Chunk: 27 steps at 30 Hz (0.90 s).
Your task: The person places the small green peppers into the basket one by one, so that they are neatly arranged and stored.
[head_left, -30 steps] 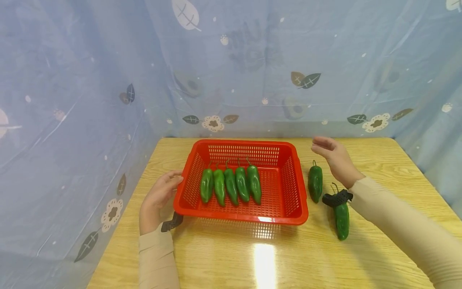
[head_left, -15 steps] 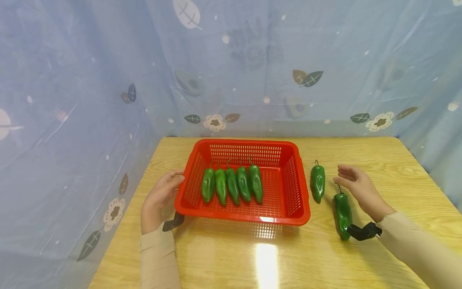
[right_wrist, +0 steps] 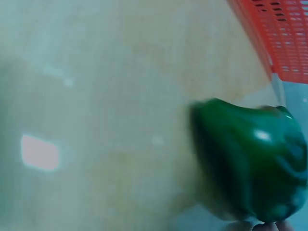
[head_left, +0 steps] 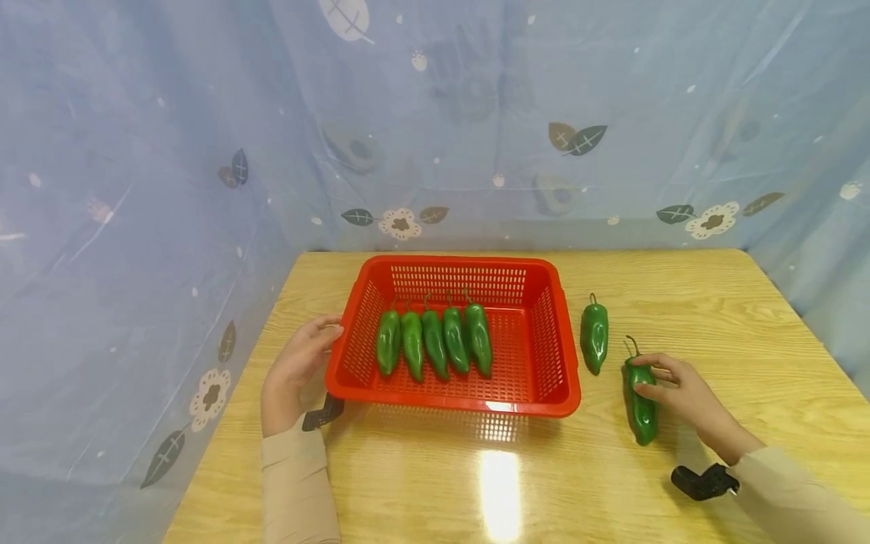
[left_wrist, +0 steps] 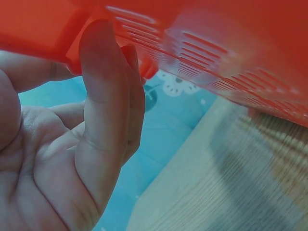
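In the head view a red plastic basket (head_left: 451,403) stands on the wooden table, with several green chili peppers (head_left: 435,344) lined up inside it. My left hand (head_left: 295,370) holds the basket's left rim; the left wrist view shows its fingers (left_wrist: 98,72) pressed up against the red wall. To the right of the basket, my right hand (head_left: 689,400) has thumb and fingers around the upper part of a green chili pepper (head_left: 643,427) lying on the table. That pepper fills the lower right of the right wrist view, fingertips (right_wrist: 286,226) at its lower edge.
Another green chili pepper (head_left: 595,340) lies between the basket and the right hand. A blue patterned curtain (head_left: 476,136) hangs behind and to the left of the table (head_left: 578,483). Black wrist mounts (head_left: 703,481) stick out from the sleeves.
My right hand has come back from beyond the peppers, passed right of the nearer one, and lowered onto it. The left hand stays at the basket rim.
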### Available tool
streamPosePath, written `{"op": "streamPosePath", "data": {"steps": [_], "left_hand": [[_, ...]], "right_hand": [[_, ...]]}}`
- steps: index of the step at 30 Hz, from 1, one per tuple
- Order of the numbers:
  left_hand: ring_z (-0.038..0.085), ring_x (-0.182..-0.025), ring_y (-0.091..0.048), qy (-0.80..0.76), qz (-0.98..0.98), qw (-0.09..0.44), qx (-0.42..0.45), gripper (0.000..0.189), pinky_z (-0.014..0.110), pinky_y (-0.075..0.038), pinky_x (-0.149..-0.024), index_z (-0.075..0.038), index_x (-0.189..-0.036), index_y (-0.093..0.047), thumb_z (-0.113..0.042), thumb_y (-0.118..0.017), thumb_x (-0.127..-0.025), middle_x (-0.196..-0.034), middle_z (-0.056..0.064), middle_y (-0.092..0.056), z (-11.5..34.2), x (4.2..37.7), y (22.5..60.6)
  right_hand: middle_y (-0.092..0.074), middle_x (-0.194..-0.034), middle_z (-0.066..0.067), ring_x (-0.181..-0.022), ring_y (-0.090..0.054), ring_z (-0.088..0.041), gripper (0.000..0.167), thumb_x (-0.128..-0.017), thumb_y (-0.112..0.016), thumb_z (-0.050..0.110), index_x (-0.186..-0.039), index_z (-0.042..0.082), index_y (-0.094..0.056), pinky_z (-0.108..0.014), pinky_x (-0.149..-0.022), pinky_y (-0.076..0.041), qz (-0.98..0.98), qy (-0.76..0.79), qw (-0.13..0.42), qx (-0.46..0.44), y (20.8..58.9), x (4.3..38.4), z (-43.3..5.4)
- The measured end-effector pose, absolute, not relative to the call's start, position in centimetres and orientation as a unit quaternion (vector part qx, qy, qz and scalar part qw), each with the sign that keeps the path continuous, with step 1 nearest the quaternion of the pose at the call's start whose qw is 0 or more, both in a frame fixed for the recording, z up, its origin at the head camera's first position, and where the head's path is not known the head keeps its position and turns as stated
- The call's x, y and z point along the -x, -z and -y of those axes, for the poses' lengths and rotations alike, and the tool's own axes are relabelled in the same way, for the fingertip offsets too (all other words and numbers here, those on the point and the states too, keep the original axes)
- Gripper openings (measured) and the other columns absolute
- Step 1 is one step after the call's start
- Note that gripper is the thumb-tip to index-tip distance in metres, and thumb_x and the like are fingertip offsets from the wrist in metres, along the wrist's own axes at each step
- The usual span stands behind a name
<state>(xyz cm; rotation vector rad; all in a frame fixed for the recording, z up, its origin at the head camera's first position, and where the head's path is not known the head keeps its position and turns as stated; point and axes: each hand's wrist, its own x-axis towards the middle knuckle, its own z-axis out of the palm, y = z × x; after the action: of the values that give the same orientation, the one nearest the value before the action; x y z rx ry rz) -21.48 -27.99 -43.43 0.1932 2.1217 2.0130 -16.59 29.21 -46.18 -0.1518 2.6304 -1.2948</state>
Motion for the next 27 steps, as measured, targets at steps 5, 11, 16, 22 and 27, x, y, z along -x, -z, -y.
{"op": "streamPosePath", "data": {"steps": [5, 11, 16, 22, 27], "left_hand": [[0.01, -0.084, -0.066, -0.687, -0.716, 0.104, -0.072, 0.038, 0.027, -0.055, -0.077, 0.013, -0.129, -0.037, -0.009, -0.045, -0.1, -0.093, -0.005, -0.069, 28.1, 21.5, 43.3], [0.01, -0.085, -0.066, -0.686, -0.716, 0.107, -0.072, 0.039, 0.027, -0.055, -0.078, 0.013, -0.13, -0.036, -0.01, -0.045, -0.1, -0.094, -0.004, -0.069, 28.2, 21.5, 43.5], [0.01, -0.085, -0.066, -0.69, -0.711, 0.106, -0.083, 0.038, 0.027, -0.055, -0.077, 0.013, -0.13, -0.036, -0.009, -0.044, -0.1, -0.094, -0.004, -0.069, 28.2, 21.5, 43.5], [0.01, -0.085, -0.067, -0.695, -0.706, 0.109, -0.082, 0.036, 0.027, -0.055, -0.077, 0.012, -0.13, -0.036, -0.007, -0.043, -0.1, -0.094, -0.004, -0.069, 28.2, 21.5, 43.5], [0.01, -0.085, -0.066, -0.694, -0.707, 0.111, -0.078, 0.04, 0.027, -0.055, -0.077, 0.015, -0.131, -0.033, -0.009, -0.044, -0.1, -0.094, -0.004, -0.068, 28.2, 21.5, 43.5]], "right_hand": [[-0.05, -0.126, -0.033, -0.103, -0.06, -0.028, 0.046, -0.092, -0.061, 0.015, -0.131, -0.005, -0.046, -0.032, -0.07, -0.052, -0.892, 0.439, 0.091, 0.064, 47.1, 16.3, -28.8], [-0.05, -0.123, -0.034, -0.088, -0.056, 0.003, 0.051, -0.092, -0.063, 0.017, -0.134, -0.006, -0.044, -0.027, -0.063, -0.054, -0.886, 0.45, 0.092, 0.07, 47.3, 16.3, -28.5], [-0.047, -0.127, -0.036, -0.098, -0.061, -0.03, 0.053, -0.092, -0.063, 0.022, -0.135, -0.003, -0.045, -0.029, -0.065, -0.052, -0.901, 0.418, 0.097, 0.06, 47.0, 16.0, -28.0], [-0.037, -0.135, -0.041, -0.113, -0.046, -0.055, 0.055, -0.09, -0.065, 0.027, -0.134, -0.001, -0.049, -0.041, -0.073, -0.051, -0.918, 0.382, 0.102, 0.041, 46.8, 15.9, -27.6], [-0.032, -0.139, -0.04, -0.116, -0.043, -0.057, 0.059, -0.092, -0.063, 0.029, -0.137, -0.002, -0.043, -0.04, -0.074, -0.052, -0.902, 0.418, 0.1, 0.022, 46.5, 15.9, -28.0]]}}
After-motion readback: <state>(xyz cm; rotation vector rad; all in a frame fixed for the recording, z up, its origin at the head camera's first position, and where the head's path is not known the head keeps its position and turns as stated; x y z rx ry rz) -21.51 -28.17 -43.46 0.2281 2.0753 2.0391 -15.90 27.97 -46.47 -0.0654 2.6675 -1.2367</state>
